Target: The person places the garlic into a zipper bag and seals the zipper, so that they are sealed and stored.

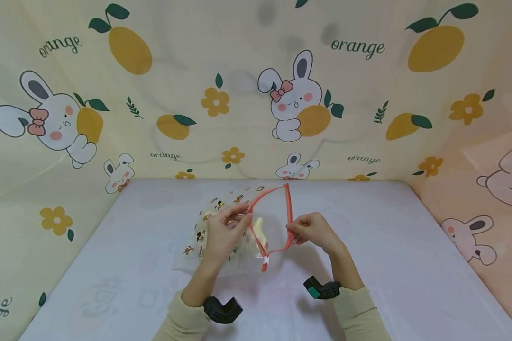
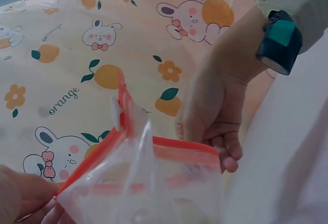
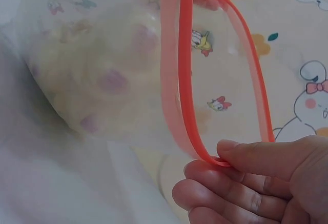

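A clear zip bag [image 1: 239, 258] with small cartoon prints and a red rim is held up with its mouth spread wide. On the left side of the mouth, my left hand [image 1: 224, 232] pinches the rim between thumb and fingers. Opposite it, my right hand [image 1: 315, 230] grips the rim, thumb on top in the right wrist view. A white zip slider [image 1: 265, 260] sits at the lower corner of the mouth. Inside the bag are pale yellow contents [image 3: 77, 85] with purple patches; their kind cannot be told through the blurry plastic.
A white-covered table [image 1: 388, 265] lies under the bag. Behind and at both sides hangs a cream cloth [image 1: 247, 47] printed with rabbits and oranges. Each wrist wears a dark camera, one on the left [image 1: 223, 310] and one on the right [image 1: 322, 288].
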A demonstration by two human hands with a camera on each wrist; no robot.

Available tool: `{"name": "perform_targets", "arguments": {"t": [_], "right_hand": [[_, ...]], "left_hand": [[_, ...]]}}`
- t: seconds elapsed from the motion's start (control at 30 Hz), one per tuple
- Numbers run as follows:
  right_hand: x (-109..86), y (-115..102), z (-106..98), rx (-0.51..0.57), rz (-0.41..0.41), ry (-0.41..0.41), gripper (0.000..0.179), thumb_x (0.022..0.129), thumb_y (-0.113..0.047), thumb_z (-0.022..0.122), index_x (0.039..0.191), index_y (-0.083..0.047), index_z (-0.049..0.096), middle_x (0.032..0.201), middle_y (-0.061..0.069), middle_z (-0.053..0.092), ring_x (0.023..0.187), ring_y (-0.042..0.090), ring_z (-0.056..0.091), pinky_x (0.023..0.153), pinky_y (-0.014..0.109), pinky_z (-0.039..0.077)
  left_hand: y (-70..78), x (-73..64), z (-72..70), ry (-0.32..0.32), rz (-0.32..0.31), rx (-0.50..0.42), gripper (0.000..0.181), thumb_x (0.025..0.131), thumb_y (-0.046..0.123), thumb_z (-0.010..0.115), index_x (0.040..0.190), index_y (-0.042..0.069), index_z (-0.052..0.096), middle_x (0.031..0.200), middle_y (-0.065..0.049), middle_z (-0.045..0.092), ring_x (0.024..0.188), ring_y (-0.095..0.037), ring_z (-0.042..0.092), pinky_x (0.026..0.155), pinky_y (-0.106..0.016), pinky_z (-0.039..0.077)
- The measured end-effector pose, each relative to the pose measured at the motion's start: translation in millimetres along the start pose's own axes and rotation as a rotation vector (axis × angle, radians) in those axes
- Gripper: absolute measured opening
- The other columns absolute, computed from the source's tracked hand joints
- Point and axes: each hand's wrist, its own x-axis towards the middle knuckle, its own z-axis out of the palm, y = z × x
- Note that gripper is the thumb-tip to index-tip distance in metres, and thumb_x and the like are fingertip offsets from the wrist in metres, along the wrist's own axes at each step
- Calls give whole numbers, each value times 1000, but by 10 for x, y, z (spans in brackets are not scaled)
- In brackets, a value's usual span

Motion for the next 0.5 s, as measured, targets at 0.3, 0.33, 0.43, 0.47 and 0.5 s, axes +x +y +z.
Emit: {"name": "perform_targets", "arguments": {"t": [0.3, 0.33, 0.43, 0.47, 0.5], "right_hand": [[6, 12, -6, 4, -3, 11, 27, 91, -15, 65, 92, 12, 68, 64, -1, 67, 57, 9, 63, 58, 26, 60], [7, 14, -6, 4, -3, 11, 27, 91, -15, 65, 93, 11, 68, 65, -1, 67, 57, 9, 63, 58, 26, 60], [17, 23, -2, 10, 2, 17, 26, 92, -14, 65, 93, 12, 68, 65, -1, 67, 57, 8, 63, 58, 25, 60], [21, 23, 1, 11, 5, 21, 26, 92, -14, 65, 93, 12, 68, 65, -1, 67, 57, 8, 63, 58, 25, 60], [23, 24, 3, 11, 8, 24, 26, 92, -14, 65, 94, 12, 68, 66, -1, 67, 57, 8, 63, 58, 25, 60]], "left_hand": [[-55, -43, 112, -65, -49, 31, 27, 83, 3, 72, 110, 1, 70, 107, -18, 71, 83, -8, 66, 71, -13, 57], [-59, -51, 123, -73, -47, 39, 27, 83, 3, 72, 110, 1, 70, 107, -17, 71, 84, -11, 67, 72, -13, 57], [-66, -78, 158, -94, -40, 58, 26, 83, 4, 72, 110, 2, 70, 105, -16, 72, 86, -17, 68, 74, -14, 57], [-69, -86, 171, -103, -39, 61, 26, 84, 4, 72, 110, 3, 70, 104, -16, 72, 87, -19, 68, 74, -14, 57], [-73, -95, 185, -109, -30, 67, 26, 84, 4, 71, 110, 2, 70, 103, -17, 72, 87, -21, 68, 75, -15, 57]]}}
